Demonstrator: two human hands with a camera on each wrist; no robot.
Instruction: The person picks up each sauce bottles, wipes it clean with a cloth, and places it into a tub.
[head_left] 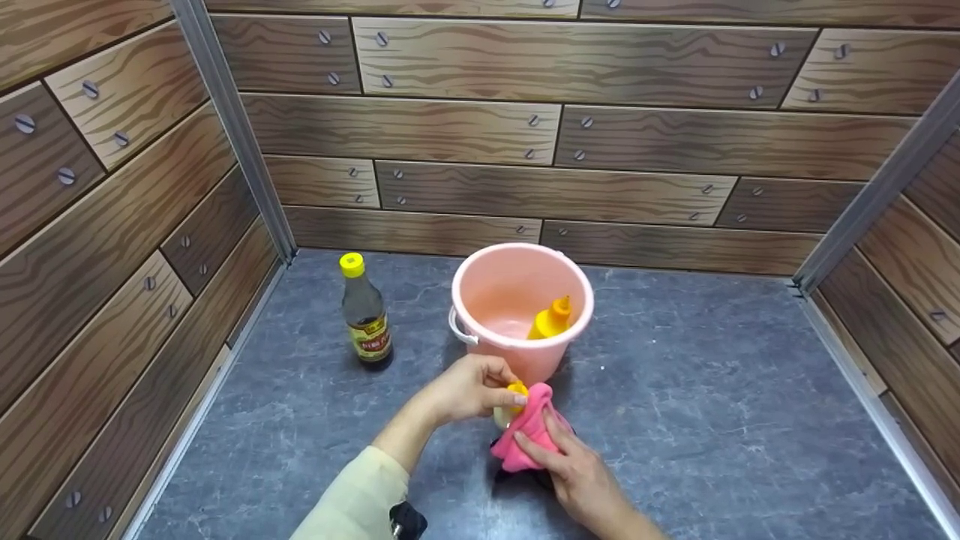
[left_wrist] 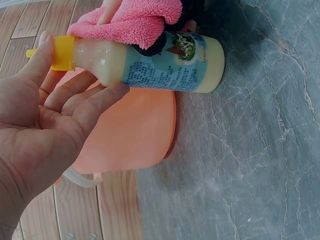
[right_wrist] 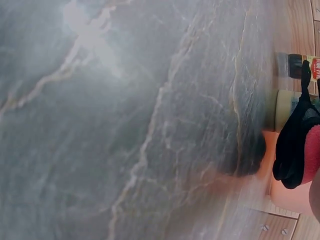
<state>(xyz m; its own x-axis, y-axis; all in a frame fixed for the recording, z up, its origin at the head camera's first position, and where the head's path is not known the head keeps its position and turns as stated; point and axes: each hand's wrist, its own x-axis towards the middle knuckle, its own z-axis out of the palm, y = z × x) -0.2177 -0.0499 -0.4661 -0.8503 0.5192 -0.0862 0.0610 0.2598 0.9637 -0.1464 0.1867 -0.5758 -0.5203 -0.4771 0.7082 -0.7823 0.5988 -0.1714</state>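
Note:
My left hand (head_left: 466, 390) pinches the yellow cap (left_wrist: 63, 52) of a squeeze bottle (left_wrist: 167, 70) between thumb and fingers. The bottle holds a pale cream filling and wears a blue-green label; it stands upright in front of the bucket. From the right, my right hand (head_left: 583, 476) grips a pink fluffy cloth (head_left: 534, 431) with a black part (right_wrist: 295, 137) and holds it against the bottle's upper side. In the head view the cloth and the hands hide most of this bottle. The right wrist view shows little of the right hand.
Just behind the hands stands a pink bucket (head_left: 525, 364) with a white handle (head_left: 461, 328). A yellow squeeze bottle (head_left: 551, 322) leans inside it. To the left, a dark sauce bottle (head_left: 367, 330) with a yellow cap stands on the grey marbled surface (head_left: 712, 420). Wood-patterned walls (head_left: 480, 127) enclose the area.

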